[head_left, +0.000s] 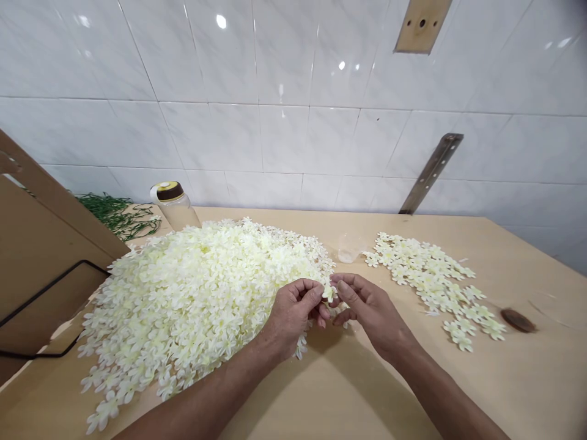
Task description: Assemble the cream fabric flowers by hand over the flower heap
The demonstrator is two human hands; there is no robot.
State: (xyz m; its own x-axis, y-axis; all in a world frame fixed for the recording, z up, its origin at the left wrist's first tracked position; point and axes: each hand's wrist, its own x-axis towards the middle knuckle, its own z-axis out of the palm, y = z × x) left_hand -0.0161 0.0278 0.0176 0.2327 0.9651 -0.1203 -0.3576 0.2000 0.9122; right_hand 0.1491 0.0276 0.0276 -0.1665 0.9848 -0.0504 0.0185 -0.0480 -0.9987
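A big heap of small cream-white fabric flowers (192, 299) covers the left half of the wooden table (330, 391). At the heap's right edge, my left hand (293, 315) and my right hand (367, 308) meet, both pinching one small white flower (329, 293) between fingertips. My left hand rests against the heap. A smaller, flatter spread of the same flowers (431, 278) lies to the right of my right hand.
A plastic bottle with a yellow-brown cap (173, 205) stands behind the heap. Green stems (114, 214) lie at the back left beside a cardboard box (41, 244) with a black cable. A small clear cup (349, 252) sits mid-table. A dark knot (518, 319) marks the wood. White tiled wall behind.
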